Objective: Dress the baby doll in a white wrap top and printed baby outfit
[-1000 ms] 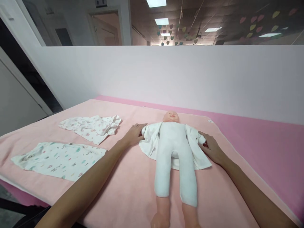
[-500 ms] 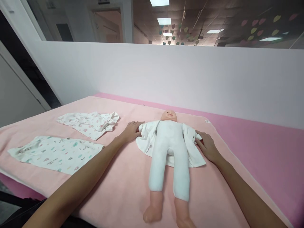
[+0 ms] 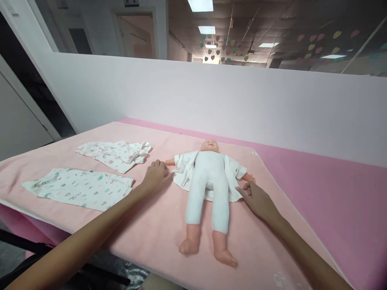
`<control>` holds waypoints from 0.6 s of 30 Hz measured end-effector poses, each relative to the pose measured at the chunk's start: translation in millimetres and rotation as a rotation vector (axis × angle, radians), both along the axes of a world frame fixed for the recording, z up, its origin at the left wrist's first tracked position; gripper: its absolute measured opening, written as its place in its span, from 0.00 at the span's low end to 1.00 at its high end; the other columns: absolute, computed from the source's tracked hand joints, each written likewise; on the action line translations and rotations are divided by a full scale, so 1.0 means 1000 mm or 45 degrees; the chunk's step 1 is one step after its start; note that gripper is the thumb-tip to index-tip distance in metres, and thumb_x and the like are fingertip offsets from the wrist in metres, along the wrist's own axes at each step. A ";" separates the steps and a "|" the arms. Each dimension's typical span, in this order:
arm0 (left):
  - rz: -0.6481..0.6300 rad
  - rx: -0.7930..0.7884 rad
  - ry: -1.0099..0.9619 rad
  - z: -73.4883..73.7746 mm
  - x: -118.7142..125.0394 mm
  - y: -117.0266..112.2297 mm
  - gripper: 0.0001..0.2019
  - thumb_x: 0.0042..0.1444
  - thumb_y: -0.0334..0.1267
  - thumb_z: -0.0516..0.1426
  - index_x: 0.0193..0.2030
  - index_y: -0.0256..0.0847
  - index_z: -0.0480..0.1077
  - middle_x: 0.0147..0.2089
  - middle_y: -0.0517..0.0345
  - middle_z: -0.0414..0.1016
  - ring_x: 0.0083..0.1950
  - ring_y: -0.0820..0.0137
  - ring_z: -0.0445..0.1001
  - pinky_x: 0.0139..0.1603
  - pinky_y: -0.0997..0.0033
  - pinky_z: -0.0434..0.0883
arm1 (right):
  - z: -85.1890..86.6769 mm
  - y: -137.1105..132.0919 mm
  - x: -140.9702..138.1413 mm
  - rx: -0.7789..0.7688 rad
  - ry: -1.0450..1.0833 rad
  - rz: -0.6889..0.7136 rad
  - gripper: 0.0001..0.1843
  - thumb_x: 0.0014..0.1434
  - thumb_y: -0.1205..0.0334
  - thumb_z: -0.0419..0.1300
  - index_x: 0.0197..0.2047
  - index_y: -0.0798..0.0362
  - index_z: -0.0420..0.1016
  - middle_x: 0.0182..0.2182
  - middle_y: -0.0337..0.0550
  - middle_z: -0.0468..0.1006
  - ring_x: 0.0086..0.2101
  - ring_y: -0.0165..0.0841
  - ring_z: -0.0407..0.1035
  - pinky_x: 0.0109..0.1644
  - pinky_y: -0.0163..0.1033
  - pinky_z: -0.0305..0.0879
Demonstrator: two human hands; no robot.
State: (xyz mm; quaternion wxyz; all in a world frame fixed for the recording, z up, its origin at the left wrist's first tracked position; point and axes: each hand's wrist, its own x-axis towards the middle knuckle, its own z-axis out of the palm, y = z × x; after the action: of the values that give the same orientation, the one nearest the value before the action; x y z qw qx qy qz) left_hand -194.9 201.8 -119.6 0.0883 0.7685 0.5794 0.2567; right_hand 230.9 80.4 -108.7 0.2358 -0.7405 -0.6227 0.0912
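Note:
A baby doll [image 3: 208, 173] lies face up, head away from me, its torso and thighs white and its lower legs bare. An open white baby shirt [image 3: 185, 174] is under its back, with both arms in the sleeves and the doll's hands out of the cuffs. My left hand [image 3: 155, 175] is beside the shirt's left edge, thumb apart from the bent fingers and its tip at the cloth. At the shirt's lower right corner is my right hand [image 3: 256, 198], fingers curled and thumb against the cloth edge. How much cloth it grips is partly hidden.
Two printed baby garments lie at left: a pink-patterned one [image 3: 116, 155] and a green-patterned one [image 3: 80, 187]. A pink towel [image 3: 260, 249] covers most of the pink table [image 3: 326, 189]. Behind it stands a white wall [image 3: 211, 100] with glass above.
Both hands have left the sleeve cuffs, and the doll's hands now show. My left hand has moved left and nearer; my right hand has come down to the shirt's lower edge.

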 end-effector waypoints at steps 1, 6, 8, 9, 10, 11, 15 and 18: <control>0.012 -0.023 0.002 0.001 0.005 0.002 0.18 0.61 0.57 0.56 0.39 0.42 0.70 0.45 0.42 0.78 0.52 0.47 0.73 0.56 0.46 0.66 | -0.001 0.004 -0.005 -0.034 0.007 0.003 0.27 0.65 0.30 0.57 0.36 0.47 0.69 0.33 0.43 0.79 0.34 0.43 0.73 0.37 0.45 0.65; 0.017 -0.245 -0.007 0.015 0.023 0.009 0.17 0.61 0.52 0.55 0.28 0.43 0.67 0.32 0.49 0.77 0.51 0.44 0.75 0.57 0.41 0.64 | 0.005 0.016 -0.025 -0.154 0.168 0.064 0.28 0.64 0.30 0.58 0.30 0.48 0.66 0.30 0.40 0.77 0.32 0.39 0.71 0.38 0.42 0.64; -0.001 -0.301 -0.134 0.020 0.019 0.006 0.16 0.62 0.52 0.53 0.30 0.43 0.68 0.33 0.52 0.78 0.50 0.48 0.77 0.55 0.47 0.67 | 0.013 0.009 -0.024 -0.093 0.310 0.121 0.26 0.65 0.33 0.58 0.34 0.49 0.70 0.34 0.42 0.80 0.35 0.40 0.73 0.39 0.42 0.66; -0.012 -0.312 -0.230 0.021 0.015 0.004 0.16 0.62 0.52 0.52 0.33 0.43 0.68 0.35 0.53 0.79 0.49 0.50 0.77 0.53 0.51 0.69 | 0.017 0.003 -0.021 -0.031 0.371 0.130 0.24 0.65 0.34 0.57 0.37 0.49 0.71 0.36 0.43 0.81 0.36 0.41 0.74 0.40 0.42 0.67; -0.021 -0.313 -0.333 0.022 0.009 0.002 0.16 0.62 0.53 0.52 0.35 0.43 0.68 0.37 0.53 0.79 0.48 0.53 0.78 0.50 0.55 0.70 | 0.021 -0.003 -0.017 0.037 0.413 0.117 0.23 0.65 0.35 0.57 0.38 0.48 0.71 0.37 0.43 0.81 0.37 0.42 0.74 0.40 0.43 0.67; -0.030 -0.305 -0.432 0.022 0.001 -0.001 0.16 0.62 0.54 0.53 0.37 0.43 0.67 0.39 0.53 0.79 0.46 0.56 0.78 0.48 0.58 0.71 | 0.025 -0.010 -0.011 0.099 0.428 0.079 0.22 0.65 0.36 0.57 0.38 0.48 0.71 0.37 0.43 0.81 0.37 0.42 0.74 0.39 0.43 0.67; -0.004 -0.275 -0.520 0.021 -0.029 -0.008 0.17 0.57 0.53 0.58 0.44 0.44 0.65 0.42 0.56 0.79 0.41 0.61 0.78 0.41 0.63 0.72 | 0.032 -0.028 0.009 0.100 0.411 -0.086 0.21 0.61 0.38 0.63 0.35 0.47 0.66 0.30 0.39 0.78 0.32 0.40 0.72 0.36 0.42 0.66; 0.009 -0.259 -0.275 0.022 -0.041 -0.005 0.18 0.56 0.52 0.61 0.46 0.45 0.64 0.43 0.56 0.79 0.41 0.58 0.79 0.43 0.60 0.72 | 0.032 -0.024 0.010 -0.070 0.581 -0.064 0.25 0.57 0.35 0.69 0.36 0.46 0.66 0.32 0.41 0.80 0.32 0.42 0.75 0.35 0.44 0.71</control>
State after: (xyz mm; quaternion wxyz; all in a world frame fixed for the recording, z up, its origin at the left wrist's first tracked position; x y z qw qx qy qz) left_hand -235.9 196.8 -97.9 0.2267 0.7215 0.5922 0.2781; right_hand 240.7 56.7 -77.2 0.3524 -0.7222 -0.5318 0.2672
